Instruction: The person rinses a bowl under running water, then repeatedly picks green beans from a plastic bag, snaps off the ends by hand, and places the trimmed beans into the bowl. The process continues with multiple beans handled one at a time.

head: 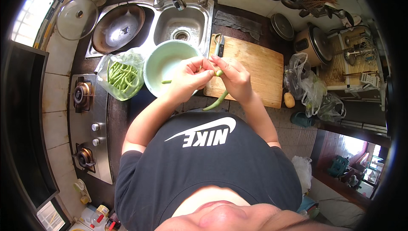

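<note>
A long green bean (pixel 216 102) is held in my right hand (pixel 235 76), its lower length hanging below the palm towards my shirt. Thumb and fingertips of my left hand (pixel 193 77) pinch at the upper end of that bean; exactly what lies between them is partly hidden. Both hands meet over the gap between a pale green bowl (pixel 157 55) and a wooden cutting board (pixel 255 68). Inside the bowl a piece of green bean (pixel 166 81) shows beside my left wrist. To the left, a clear plastic bag (pixel 131 59) stands open, full of green beans (pixel 122 74).
A knife (pixel 221 46) with a dark handle and a green-handled tool (pixel 217 44) lie on the board's left edge. Behind are a steel sink (pixel 178 20) and a wok (pixel 118 28). A gas stove (pixel 95 154) is at left; plastic bags (pixel 310 87) and a potato (pixel 289 100) sit right.
</note>
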A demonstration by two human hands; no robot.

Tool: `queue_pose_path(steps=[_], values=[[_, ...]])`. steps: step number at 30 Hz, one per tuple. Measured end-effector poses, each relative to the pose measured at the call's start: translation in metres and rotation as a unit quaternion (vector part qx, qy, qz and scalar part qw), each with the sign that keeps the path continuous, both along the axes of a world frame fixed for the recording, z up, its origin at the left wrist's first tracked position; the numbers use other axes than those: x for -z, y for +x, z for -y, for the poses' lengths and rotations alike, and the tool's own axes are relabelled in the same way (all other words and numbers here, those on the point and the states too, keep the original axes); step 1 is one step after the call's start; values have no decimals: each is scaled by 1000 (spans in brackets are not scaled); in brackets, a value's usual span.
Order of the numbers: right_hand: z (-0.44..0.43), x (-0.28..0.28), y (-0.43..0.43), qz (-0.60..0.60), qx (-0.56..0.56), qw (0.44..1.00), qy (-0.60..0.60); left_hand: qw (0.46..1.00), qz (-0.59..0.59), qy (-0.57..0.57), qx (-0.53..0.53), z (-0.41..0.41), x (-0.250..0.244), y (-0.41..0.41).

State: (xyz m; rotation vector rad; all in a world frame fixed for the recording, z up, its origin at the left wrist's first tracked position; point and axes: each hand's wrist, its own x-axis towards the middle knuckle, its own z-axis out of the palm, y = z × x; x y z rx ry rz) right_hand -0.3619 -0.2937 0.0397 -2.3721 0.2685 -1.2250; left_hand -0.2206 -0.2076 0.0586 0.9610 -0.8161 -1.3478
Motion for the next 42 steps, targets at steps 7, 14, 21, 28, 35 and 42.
queue_pose_path(steps=[7, 14, 21, 28, 35, 42], values=[[-2, 0, 9, 287, -105, 937, 170, 967, -253, 0, 29, 5, 15, 10], [4, -13, 2, 334, -264, 754, 501, 874, -458, -72, 149, -3, 30, 12], [6, -16, 0, 356, -466, 535, 608, 856, -493, -9, 156, -11, 34, -1], [5, -19, -4, 349, -511, 501, 605, 870, -461, -11, 177, -11, 24, -12], [7, -14, -5, 258, -428, 699, 512, 873, -465, 37, 146, -12, 40, -10], [3, -16, 1, 289, -97, 863, 402, 915, -330, 140, 184, -12, 26, -9]])
